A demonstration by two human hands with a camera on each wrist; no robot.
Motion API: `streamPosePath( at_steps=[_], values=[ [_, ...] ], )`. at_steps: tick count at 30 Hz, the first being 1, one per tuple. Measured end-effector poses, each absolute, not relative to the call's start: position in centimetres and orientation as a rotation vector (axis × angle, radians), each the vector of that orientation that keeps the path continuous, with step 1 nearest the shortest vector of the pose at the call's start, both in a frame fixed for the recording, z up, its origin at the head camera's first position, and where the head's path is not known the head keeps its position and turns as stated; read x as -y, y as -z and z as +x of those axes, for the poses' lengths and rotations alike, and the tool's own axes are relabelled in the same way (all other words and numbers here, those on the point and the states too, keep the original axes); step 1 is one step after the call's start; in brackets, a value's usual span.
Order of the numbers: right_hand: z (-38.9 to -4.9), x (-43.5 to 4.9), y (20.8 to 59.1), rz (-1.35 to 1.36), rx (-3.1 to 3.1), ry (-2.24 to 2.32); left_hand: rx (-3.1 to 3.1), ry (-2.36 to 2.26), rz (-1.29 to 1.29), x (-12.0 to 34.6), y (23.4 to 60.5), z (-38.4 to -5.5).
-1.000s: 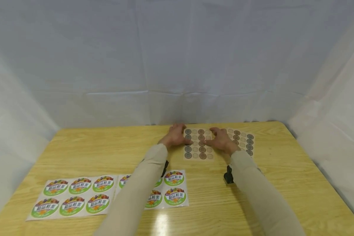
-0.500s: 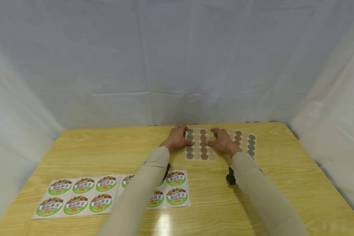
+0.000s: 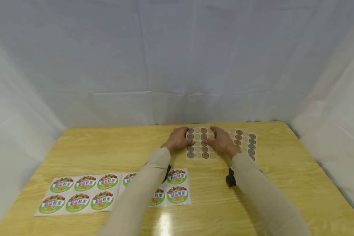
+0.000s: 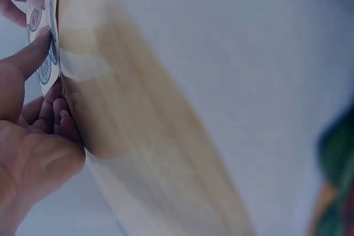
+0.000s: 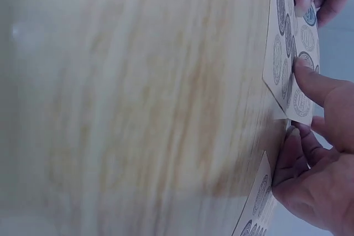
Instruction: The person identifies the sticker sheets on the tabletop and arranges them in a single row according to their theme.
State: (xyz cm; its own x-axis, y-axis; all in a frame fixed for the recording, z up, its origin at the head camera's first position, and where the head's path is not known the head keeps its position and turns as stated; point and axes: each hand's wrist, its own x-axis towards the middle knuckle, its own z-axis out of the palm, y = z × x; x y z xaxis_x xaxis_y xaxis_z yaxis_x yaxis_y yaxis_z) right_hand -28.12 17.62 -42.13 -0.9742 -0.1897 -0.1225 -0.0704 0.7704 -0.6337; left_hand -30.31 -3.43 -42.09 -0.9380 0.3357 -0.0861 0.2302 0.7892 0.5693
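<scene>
Near the table's back edge lies a sheet of round stickers (image 3: 205, 149) in brown, grey and beige columns. My left hand (image 3: 178, 138) pinches its left edge, thumb on the printed face and the other fingers curled at the edge. At the opposite edge my right hand (image 3: 221, 140) holds it the same way. In the right wrist view the right thumb (image 5: 315, 81) presses on the stickers, with the fingertips partly hidden under the sheet. A similar sticker sheet (image 3: 245, 141) lies just right of that hand, partly covered by it.
Toward the front left, two white sheets with large round fruit stickers lie side by side: a left sheet (image 3: 85, 193) and a right sheet (image 3: 177, 186), the latter partly behind the left sleeve (image 3: 138, 193). White cloth (image 3: 171, 65) hangs behind the wooden table (image 3: 218, 209).
The head view has shifted slightly, so everything appears a little farther right. Both hands keep their hold on the sticker sheet in about the same spot.
</scene>
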Motion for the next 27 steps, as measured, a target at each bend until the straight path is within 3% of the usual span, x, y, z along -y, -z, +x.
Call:
streamPosePath(
  at_steps=[13, 27],
  values=[
    [-28.2, -17.2, 41.8, -0.296, -2.791, 1.026, -2.855, -0.711, 0.465, 3.7, 41.2, -30.0],
    [-25.8, -18.1, 38.3, -0.408, -2.815, 0.918, -2.798, -0.848, 0.578, 3.8, 38.8, -28.4]
  ],
)
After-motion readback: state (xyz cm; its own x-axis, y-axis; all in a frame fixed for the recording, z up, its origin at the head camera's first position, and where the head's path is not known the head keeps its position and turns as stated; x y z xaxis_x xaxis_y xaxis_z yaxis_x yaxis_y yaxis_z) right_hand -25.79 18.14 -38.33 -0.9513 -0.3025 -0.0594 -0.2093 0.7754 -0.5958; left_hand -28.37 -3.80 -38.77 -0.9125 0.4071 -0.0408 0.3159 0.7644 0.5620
